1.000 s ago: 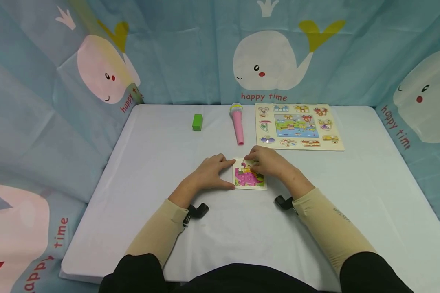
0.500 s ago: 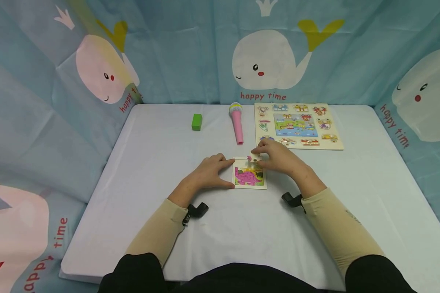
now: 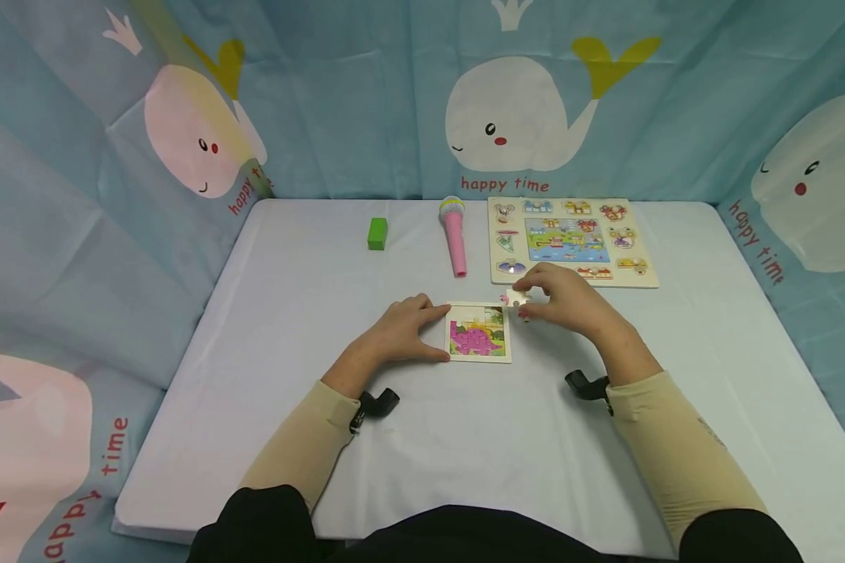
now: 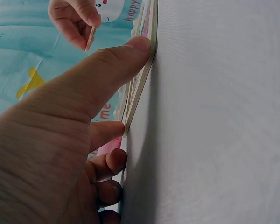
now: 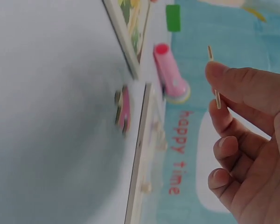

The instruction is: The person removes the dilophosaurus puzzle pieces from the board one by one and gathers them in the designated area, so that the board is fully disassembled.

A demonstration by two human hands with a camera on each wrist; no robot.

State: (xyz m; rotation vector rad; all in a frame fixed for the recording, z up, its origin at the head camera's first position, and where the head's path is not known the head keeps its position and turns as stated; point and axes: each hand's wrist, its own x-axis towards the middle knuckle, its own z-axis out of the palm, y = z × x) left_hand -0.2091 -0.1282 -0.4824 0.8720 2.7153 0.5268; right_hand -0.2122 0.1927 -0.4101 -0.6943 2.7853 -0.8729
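My left hand (image 3: 410, 335) rests at the left side of a small framed jigsaw puzzle (image 3: 479, 360) with a pink dinosaur picture. Its thumb touches the lower left corner and its index finger the upper left one, as the left wrist view also shows. Just off the puzzle's upper right corner, my right hand (image 3: 563, 297) pinches a thin, pale jigsaw piece (image 3: 515, 298) between thumb and index finger. The right wrist view shows that piece (image 5: 218, 100) edge-on. A second, pink-topped piece (image 5: 123, 111) appears there apart from the fingers, blurred, close to the white tabletop.
A wooden peg puzzle board (image 3: 644, 274) lies behind my right hand. A pink toy microphone (image 3: 455, 242) and a green block (image 3: 377, 234) are farther back on the white table (image 3: 282, 297). A blue curtain (image 3: 352, 117) with whale prints hangs behind and beside the table.
My right hand has moved right, from the puzzle's top right part to beyond its corner, with the pale piece coming away in its fingers. My left hand has stayed at the puzzle's left edge.
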